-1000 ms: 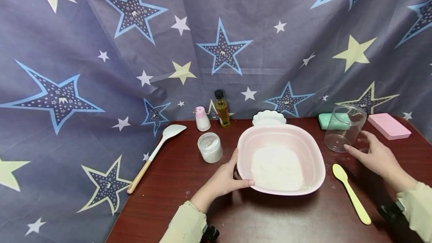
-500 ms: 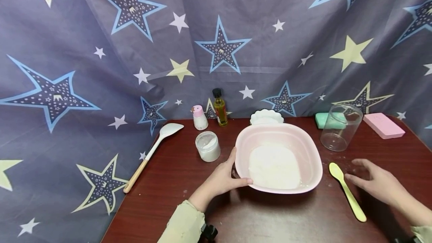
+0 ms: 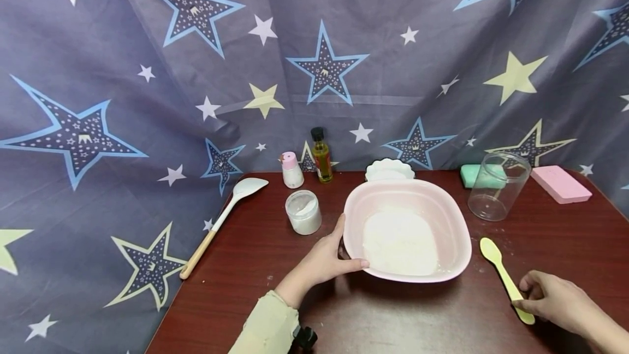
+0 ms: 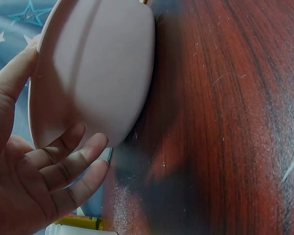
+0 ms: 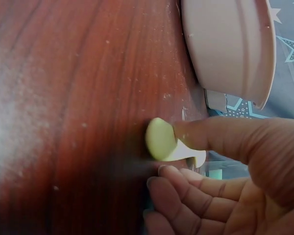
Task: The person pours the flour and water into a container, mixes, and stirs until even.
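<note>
A pink, rounded-square basin [image 3: 454, 223] with white powder [image 3: 400, 242] in it stands on the table. My left hand [image 3: 319, 261] holds its left side, thumb at the rim and fingers spread along the outer wall [image 4: 103, 63]. To the right of the basin lies a yellow spoon [image 3: 502, 272], its handle pointing toward me. My right hand [image 3: 557, 299] is at the handle's near end. In the right wrist view the thumb presses one side of the spoon handle [image 5: 160, 139], with the curled fingers close at the other side.
A clear plastic jar [image 3: 496, 195], a green block [image 3: 472, 175] and a pink block [image 3: 562, 183] stand back right. Behind the basin is a white scalloped dish [image 3: 390, 170]. Left are a jar of white powder [image 3: 303, 214], a pink-capped shaker [image 3: 292, 172], an oil bottle [image 3: 322, 160] and a spatula [image 3: 221, 223].
My right hand has left the clear jar and come down toward me onto the yellow spoon's handle, its fingers curling in. My left hand has stayed at the basin.
</note>
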`<act>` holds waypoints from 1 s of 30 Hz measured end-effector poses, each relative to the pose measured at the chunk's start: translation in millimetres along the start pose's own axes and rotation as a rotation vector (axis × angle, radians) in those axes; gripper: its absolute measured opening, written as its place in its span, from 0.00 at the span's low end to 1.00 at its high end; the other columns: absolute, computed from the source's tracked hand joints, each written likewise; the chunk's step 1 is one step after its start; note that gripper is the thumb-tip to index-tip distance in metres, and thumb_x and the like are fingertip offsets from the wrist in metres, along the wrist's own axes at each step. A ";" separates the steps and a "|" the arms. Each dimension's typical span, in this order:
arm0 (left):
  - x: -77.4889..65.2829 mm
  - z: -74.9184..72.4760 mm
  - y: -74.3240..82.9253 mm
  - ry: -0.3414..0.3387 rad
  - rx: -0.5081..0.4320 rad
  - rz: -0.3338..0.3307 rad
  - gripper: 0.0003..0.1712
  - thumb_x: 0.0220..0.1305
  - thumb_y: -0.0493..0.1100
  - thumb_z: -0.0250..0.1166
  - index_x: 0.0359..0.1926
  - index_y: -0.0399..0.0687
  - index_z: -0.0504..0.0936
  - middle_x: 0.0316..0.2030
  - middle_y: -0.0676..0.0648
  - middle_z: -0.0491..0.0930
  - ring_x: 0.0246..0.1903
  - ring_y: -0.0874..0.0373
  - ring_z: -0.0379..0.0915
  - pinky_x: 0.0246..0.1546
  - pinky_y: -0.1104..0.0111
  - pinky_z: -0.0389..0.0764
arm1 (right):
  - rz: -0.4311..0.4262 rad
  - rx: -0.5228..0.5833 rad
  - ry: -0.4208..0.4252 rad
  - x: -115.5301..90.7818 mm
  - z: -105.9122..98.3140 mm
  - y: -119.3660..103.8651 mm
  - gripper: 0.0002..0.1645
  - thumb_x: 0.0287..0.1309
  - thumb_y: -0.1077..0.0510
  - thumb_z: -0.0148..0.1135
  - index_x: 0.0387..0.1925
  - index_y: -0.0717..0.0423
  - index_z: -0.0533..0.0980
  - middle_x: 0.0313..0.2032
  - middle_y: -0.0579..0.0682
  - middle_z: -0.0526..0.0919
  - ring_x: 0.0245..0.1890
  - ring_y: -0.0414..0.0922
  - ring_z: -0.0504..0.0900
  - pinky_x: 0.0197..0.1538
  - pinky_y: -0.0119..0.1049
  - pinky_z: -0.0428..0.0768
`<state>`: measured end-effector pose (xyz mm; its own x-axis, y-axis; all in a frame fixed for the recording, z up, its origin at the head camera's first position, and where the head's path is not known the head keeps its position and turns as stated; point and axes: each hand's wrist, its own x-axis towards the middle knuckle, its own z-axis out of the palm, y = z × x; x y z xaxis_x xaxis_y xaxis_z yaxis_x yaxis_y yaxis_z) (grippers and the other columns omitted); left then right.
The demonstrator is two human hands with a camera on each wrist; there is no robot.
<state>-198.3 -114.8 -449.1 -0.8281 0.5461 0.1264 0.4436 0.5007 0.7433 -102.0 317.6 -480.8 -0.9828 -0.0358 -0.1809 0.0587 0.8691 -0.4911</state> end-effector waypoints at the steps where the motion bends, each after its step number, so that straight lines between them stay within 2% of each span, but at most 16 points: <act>1: 0.0 0.1 0.0 -0.001 0.002 -0.003 0.65 0.51 0.56 0.76 0.77 0.44 0.43 0.31 0.55 0.77 0.27 0.61 0.76 0.30 0.72 0.76 | -0.002 0.005 -0.005 -0.8 1.0 0.4 0.17 0.50 0.51 0.73 0.29 0.54 0.73 0.20 0.41 0.75 0.18 0.38 0.72 0.26 0.34 0.67; 9: -0.9 -0.3 1.4 -0.001 0.002 -0.017 0.64 0.51 0.56 0.75 0.77 0.45 0.43 0.31 0.55 0.77 0.26 0.60 0.75 0.29 0.72 0.76 | -0.040 0.046 -0.029 -1.4 4.2 3.2 0.14 0.53 0.54 0.71 0.20 0.51 0.74 0.16 0.41 0.74 0.16 0.36 0.71 0.23 0.31 0.68; 14: -0.4 -0.4 1.3 -0.001 -0.003 -0.013 0.64 0.51 0.55 0.76 0.77 0.45 0.43 0.30 0.55 0.76 0.25 0.60 0.75 0.28 0.72 0.76 | -0.024 0.155 -0.047 -1.0 3.1 7.2 0.11 0.56 0.58 0.68 0.23 0.55 0.76 0.17 0.44 0.74 0.17 0.36 0.71 0.23 0.30 0.71; 17: -0.4 -0.4 1.3 -0.003 -0.008 -0.011 0.64 0.51 0.55 0.75 0.77 0.45 0.42 0.30 0.55 0.77 0.25 0.60 0.75 0.28 0.71 0.76 | 0.021 0.215 -0.042 0.1 -0.4 7.6 0.09 0.58 0.60 0.66 0.26 0.59 0.77 0.20 0.45 0.75 0.18 0.37 0.72 0.23 0.31 0.72; 20: -0.6 -0.4 0.8 -0.004 -0.006 -0.011 0.64 0.51 0.55 0.75 0.77 0.46 0.42 0.30 0.53 0.77 0.25 0.59 0.76 0.28 0.71 0.76 | 0.043 0.229 0.002 1.0 -8.0 6.4 0.08 0.59 0.61 0.65 0.29 0.63 0.77 0.23 0.46 0.78 0.19 0.38 0.73 0.24 0.32 0.74; 25: -1.1 -0.8 1.0 -0.004 0.003 -0.014 0.64 0.51 0.56 0.75 0.77 0.47 0.42 0.29 0.50 0.78 0.25 0.59 0.75 0.26 0.71 0.76 | 0.031 0.167 0.114 2.3 -27.6 0.2 0.10 0.61 0.61 0.63 0.31 0.67 0.77 0.24 0.47 0.82 0.20 0.35 0.74 0.24 0.31 0.73; 30: 0.0 -0.9 1.2 -0.002 0.008 -0.014 0.64 0.51 0.56 0.75 0.77 0.47 0.42 0.29 0.50 0.78 0.24 0.61 0.75 0.26 0.71 0.76 | -0.056 0.169 0.222 0.2 -46.0 -6.7 0.09 0.64 0.62 0.61 0.34 0.67 0.77 0.22 0.44 0.82 0.20 0.32 0.74 0.26 0.31 0.67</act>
<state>-198.0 -114.8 -447.6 -0.8335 0.5405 0.1149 0.4348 0.5133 0.7399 -110.7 334.5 -438.4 -0.9985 0.0437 0.0327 0.0131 0.7734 -0.6337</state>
